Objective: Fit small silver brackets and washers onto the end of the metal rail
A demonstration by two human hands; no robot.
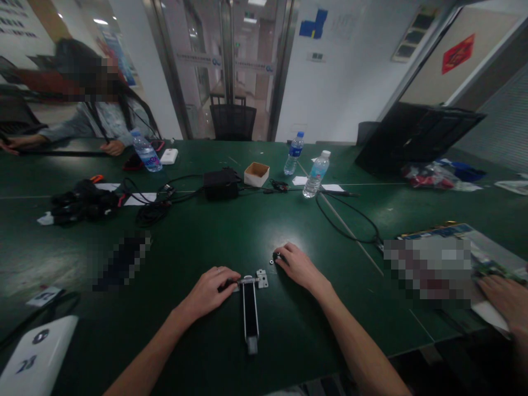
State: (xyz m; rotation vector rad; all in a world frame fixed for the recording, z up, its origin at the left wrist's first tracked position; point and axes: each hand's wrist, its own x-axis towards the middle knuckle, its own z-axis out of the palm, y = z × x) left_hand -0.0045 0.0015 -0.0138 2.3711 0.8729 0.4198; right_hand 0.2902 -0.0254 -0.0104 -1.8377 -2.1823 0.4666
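Note:
A long, narrow metal frame with a dark middle (250, 316) lies on the green table, its grey end towards me. Across its far end runs a short metal bar, with a flat holed hinge plate (263, 279) on the right. My left hand (214, 290) is closed at the bar's left side, fingers around a small dark piece partly hidden by them. My right hand (297, 265) rests beyond the plate with its fingertips pinched at the tabletop by something small and dark. A small nut-like metal ring (271, 262) lies just left of those fingertips.
Ahead stand an open cardboard box (256, 175), a black adapter (221, 183) with cables and water bottles (316, 175). A phone (124, 261) and white power bank (39, 357) lie left. Another person's hand (505, 297) is at right by a blurred item; another person sits far left.

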